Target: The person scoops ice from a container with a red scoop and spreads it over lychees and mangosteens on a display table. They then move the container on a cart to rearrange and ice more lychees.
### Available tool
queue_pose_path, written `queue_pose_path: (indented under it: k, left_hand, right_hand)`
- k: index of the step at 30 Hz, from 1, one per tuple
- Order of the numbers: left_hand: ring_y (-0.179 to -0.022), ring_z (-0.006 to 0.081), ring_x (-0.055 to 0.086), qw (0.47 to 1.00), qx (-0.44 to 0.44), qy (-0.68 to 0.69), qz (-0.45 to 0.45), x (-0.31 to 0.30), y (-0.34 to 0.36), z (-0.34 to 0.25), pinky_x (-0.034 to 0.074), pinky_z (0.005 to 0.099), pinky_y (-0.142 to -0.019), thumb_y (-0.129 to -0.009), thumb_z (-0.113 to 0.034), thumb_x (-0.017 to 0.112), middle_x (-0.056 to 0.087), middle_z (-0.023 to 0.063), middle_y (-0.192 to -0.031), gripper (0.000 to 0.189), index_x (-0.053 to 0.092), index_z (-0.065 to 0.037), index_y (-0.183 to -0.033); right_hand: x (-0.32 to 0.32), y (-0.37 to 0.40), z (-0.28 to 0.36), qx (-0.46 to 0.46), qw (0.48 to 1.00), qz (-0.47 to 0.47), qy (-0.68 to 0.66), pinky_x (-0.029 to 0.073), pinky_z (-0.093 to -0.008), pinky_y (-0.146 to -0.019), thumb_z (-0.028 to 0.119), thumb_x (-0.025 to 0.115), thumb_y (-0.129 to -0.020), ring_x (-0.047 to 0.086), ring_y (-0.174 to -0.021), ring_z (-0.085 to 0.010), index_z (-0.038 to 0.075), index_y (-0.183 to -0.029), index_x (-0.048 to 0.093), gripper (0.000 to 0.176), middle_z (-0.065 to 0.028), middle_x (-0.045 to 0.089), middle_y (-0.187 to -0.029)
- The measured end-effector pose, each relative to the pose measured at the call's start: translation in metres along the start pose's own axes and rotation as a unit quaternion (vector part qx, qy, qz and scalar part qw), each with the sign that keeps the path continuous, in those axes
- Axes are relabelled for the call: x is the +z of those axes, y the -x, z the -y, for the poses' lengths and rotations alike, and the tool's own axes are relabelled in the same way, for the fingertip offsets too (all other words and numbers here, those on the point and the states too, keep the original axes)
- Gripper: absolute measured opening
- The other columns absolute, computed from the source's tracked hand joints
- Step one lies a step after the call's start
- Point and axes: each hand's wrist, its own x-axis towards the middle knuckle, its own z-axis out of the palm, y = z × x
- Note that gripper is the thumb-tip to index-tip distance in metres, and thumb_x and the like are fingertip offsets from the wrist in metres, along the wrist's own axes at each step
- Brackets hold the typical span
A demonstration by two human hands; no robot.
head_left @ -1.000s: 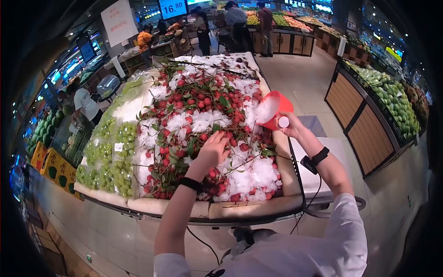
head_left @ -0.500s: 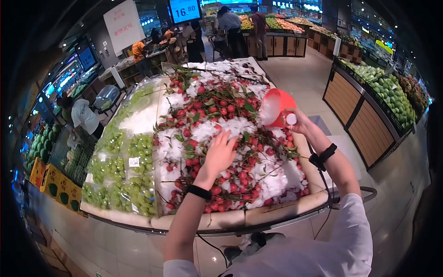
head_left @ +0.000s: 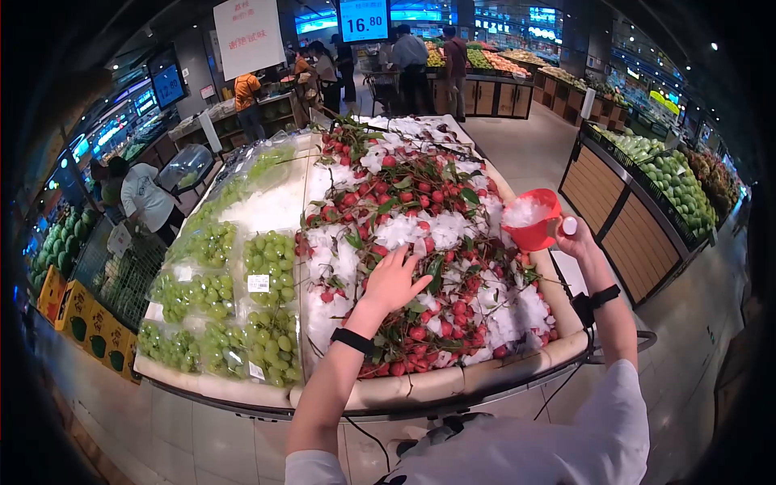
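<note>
A red ice scoop (head_left: 537, 236) hangs over the right rim of the display, crushed ice lying in its bowl. My right hand (head_left: 575, 242) is closed around its handle, whose pale end pokes out of the fist. Over the middle of the fruit, my left hand (head_left: 391, 281) lies palm down with fingers spread, holding nothing. Beneath and around it are red lychees (head_left: 418, 332) on leafy stems, mixed with white crushed ice (head_left: 402, 229).
Bagged green grapes (head_left: 273, 263) fill the left side of the display. A padded rim (head_left: 485, 373) runs along its front edge. To the right, across an aisle, stands a wooden fruit stand (head_left: 599, 187). Several people are farther back, and one person (head_left: 147, 198) bends at the left.
The scoop has moved to the right, away from the lychees, and tipped more level, showing ice inside. My left hand stays spread over the fruit. The camera view has shifted slightly.
</note>
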Motion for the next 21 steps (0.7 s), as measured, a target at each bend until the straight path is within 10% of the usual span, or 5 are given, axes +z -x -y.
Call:
queue_pose_path:
  k: [10,21]
  left_hand:
    - [-0.113,0.0321,0.046,0.998,-0.005,0.016,0.059,-0.015,-0.014,0.012,0.036,0.0391,-0.096,-0.087,-0.05,0.041,0.044,0.0193,-0.124,0.054,0.054,-0.004,-0.113]
    - [-0.111,0.0314,0.048,0.996,0.026,0.034,0.076,-0.016,-0.008,0.021,0.04,0.038,-0.093,-0.086,-0.039,0.048,0.041,0.0153,-0.13,0.043,0.058,-0.001,-0.104]
  right_hand:
    - [0.048,0.03,-0.01,0.007,0.999,0.017,0.042,0.052,-0.025,-0.053,0.013,0.044,-0.087,0.055,-0.062,-0.0193,-0.011,-0.095,0.04,0.025,-0.0169,0.05,-0.083]
    - [-0.048,0.057,-0.017,-0.088,0.991,0.031,-0.092,0.049,-0.0234,-0.053,0.011,0.049,-0.084,0.054,-0.06,-0.0163,-0.006,-0.084,0.044,0.018,-0.0116,0.05,-0.074]
